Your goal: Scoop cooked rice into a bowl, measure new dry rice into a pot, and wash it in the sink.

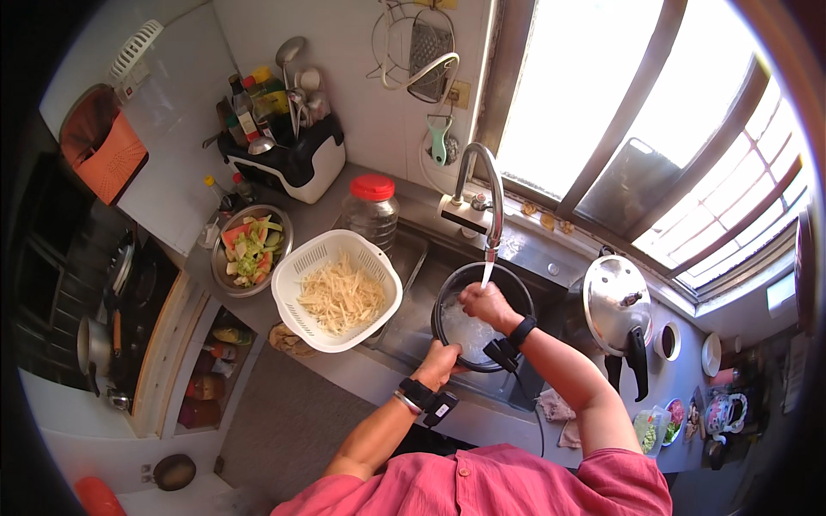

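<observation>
A dark round pot (530,303) stands in the metal sink (413,309), with cloudy water inside. My left hand (440,366) grips its near left rim. Under the stream from the curved metal faucet (497,193), my right hand (488,304) is over the pot's water, fingers bent and partly blurred; whether it holds anything cannot be told. To the left, a white plastic colander (290,264) holds pale shredded strips (342,293) and rests at the sink's left side. Behind it is a clear plastic jar with a red lid (373,187).
A metal bowl of food scraps (219,274) sits on the left counter. On the right are a pressure cooker (616,303), a dark-filled cup (668,340), pink cloths (555,405) and a plastic container (652,429). A utensil caddy (322,161) stands against the back wall.
</observation>
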Action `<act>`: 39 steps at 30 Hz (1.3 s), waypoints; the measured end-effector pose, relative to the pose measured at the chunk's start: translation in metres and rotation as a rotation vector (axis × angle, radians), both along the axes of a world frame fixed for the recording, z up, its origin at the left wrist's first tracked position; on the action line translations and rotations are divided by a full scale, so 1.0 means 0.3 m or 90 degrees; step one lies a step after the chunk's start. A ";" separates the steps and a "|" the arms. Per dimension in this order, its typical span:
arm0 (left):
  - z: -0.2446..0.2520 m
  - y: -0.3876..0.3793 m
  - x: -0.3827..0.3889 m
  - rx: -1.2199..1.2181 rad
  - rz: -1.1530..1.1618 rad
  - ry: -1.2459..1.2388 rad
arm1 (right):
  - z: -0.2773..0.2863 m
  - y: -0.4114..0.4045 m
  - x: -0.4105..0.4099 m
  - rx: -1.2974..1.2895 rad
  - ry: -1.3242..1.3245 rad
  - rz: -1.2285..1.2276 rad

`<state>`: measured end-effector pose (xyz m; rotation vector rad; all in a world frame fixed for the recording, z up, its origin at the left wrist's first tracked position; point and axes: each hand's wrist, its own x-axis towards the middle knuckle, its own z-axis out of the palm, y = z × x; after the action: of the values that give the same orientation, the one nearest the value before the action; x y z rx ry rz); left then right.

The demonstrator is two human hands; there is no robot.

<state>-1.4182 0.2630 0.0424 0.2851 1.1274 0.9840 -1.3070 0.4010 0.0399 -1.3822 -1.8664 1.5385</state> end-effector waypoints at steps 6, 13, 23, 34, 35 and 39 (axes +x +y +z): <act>0.045 0.027 0.008 -0.014 0.042 -0.053 | 0.051 0.057 -0.034 -0.361 0.425 -0.312; 0.005 0.052 -0.014 -0.012 0.049 -0.083 | 0.138 -0.021 -0.062 -0.325 0.357 -0.272; -0.039 0.121 0.005 -0.013 0.065 -0.141 | 0.260 0.093 0.134 0.268 -0.093 -0.112; 0.008 0.132 0.019 -0.014 0.066 -0.105 | 0.240 0.349 0.120 0.471 -0.271 -0.039; -0.003 0.134 0.018 -0.023 0.064 -0.096 | 0.227 0.364 0.119 0.479 -0.254 -0.024; -0.045 0.117 0.003 -0.011 0.097 -0.087 | 0.268 0.367 0.080 0.426 -0.261 -0.044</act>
<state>-1.4172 0.2980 0.0288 0.1169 1.0444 1.1107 -1.2832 0.5110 0.1203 -1.4584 -2.2392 0.5103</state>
